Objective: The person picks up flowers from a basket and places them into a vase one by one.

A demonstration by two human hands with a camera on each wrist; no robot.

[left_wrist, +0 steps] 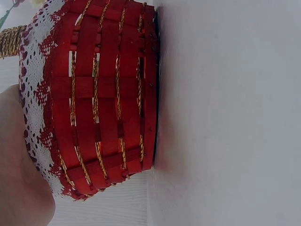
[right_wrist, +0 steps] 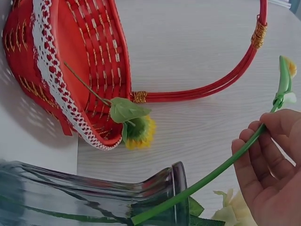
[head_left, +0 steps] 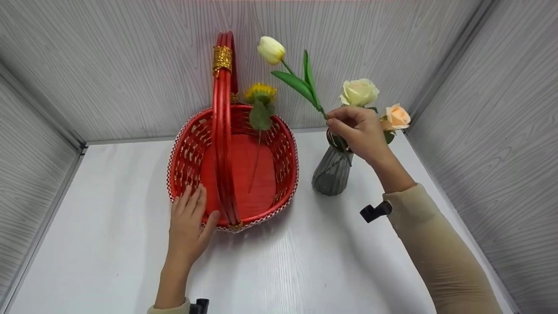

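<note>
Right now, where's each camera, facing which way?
Head: worn on head, faces forward and down at basket, vase; left hand, right hand, sleeves show.
Left wrist: on wrist, faces basket's outer side; part of left hand shows.
Right wrist: on wrist, faces tulip stem, vase; right hand shows.
Head and right wrist share yellow flower.

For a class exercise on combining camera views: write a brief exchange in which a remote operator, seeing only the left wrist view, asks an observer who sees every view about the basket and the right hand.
Operator: I see only the outside of the basket. Is anything in it?
Observer: Yes, a yellow flower: its stem reaches inside, and its head is up at the far rim.
Operator: And what is the right hand doing?
Observer: It pinches a white tulip by the stem.
</note>
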